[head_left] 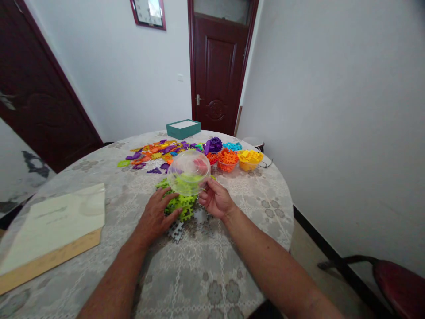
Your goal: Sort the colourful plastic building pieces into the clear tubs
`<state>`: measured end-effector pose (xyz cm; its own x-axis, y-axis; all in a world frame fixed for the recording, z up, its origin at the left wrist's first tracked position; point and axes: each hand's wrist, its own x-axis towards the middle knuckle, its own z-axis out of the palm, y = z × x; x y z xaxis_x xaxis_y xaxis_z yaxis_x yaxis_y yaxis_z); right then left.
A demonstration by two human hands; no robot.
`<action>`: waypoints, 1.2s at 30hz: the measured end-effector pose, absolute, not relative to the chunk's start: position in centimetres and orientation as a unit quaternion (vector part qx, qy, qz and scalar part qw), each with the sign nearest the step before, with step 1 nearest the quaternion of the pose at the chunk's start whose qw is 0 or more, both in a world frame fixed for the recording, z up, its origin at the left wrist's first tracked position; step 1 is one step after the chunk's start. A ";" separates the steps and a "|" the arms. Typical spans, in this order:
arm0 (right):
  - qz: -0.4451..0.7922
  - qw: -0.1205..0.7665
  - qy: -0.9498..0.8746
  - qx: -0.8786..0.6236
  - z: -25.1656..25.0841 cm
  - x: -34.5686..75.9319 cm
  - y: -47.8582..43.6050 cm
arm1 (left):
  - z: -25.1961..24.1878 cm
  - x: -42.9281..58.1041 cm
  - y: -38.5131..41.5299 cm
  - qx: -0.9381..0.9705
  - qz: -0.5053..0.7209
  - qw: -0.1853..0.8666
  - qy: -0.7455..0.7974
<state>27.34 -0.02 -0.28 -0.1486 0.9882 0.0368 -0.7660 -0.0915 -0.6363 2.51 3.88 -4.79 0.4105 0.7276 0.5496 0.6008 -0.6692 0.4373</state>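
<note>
My right hand (215,198) pinches the rim of a clear round plastic bowl (189,170), tilted above the table. Through its see-through wall, colored pieces behind it show. My left hand (159,210) lies with fingers spread on a pile of lime-green interlocking plastic pieces (184,206), just below the bowl. Several grey interlocking pieces (176,231) lie in front of the green pile, close to the left thumb. Whether the left fingertips press on single pieces is too small to tell.
Behind are a mixed heap of pieces (156,153), bowls of orange pieces (227,159), yellow pieces (249,158) and purple pieces (215,145), loose blue pieces (233,145), and a green box (183,129). Papers (59,221) lie left; a chair (395,283) stands right.
</note>
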 end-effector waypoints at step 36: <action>-0.243 0.250 -0.566 -0.747 -4.0 53.0 -6.9 | -5.2 2.6 4.4 0.849 0.358 -0.002 0.388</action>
